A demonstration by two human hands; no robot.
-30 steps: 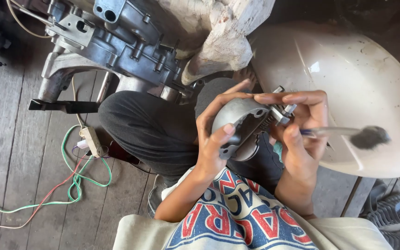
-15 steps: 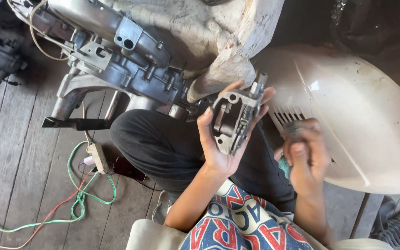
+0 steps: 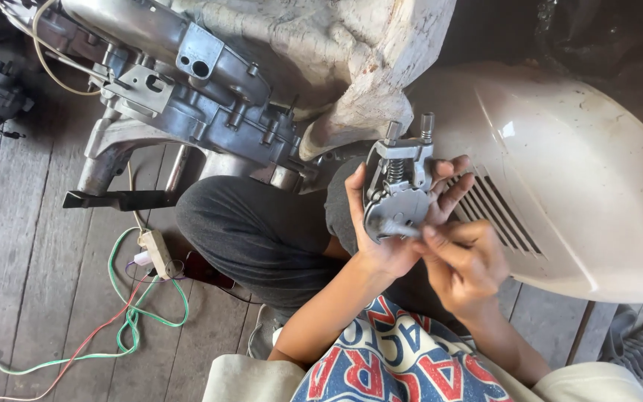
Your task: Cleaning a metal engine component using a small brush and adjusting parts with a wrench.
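Only the head view here, looking straight down. Centre of frame, the left hand (image 3: 388,238) is cupped around a grey cast-metal mechanical part with a round plate, a coil spring and two upright studs (image 3: 397,190), thumb up the left edge and fingers spread behind it on the right. The right hand (image 3: 464,260) sits just below and right of it, fingertips pinched together on something thin and greyish that touches the lower edge of the round plate; what that thing actually is, can't make out, the fingers cover most of it. The back of the part is hidden by the palm.

Upper left to top centre is a big grey metal engine casing (image 3: 187,89), cut off by the top edge, with a crumpled pale cloth (image 3: 351,67) bunched against it. Right side is filled by a cream curved body panel with louvre slots (image 3: 582,186), running out of frame. Dark-trousered knee (image 3: 254,231) in the middle. The shirt with red and blue print (image 3: 396,368) is cut off at the bottom.

No packages or signs visible. Lower left, a small beige plug block (image 3: 156,251) with green and red wires (image 3: 113,335) looping off the edge.

Floor is worn grey wooden planks (image 3: 24,246). Top right corner is too dark to read
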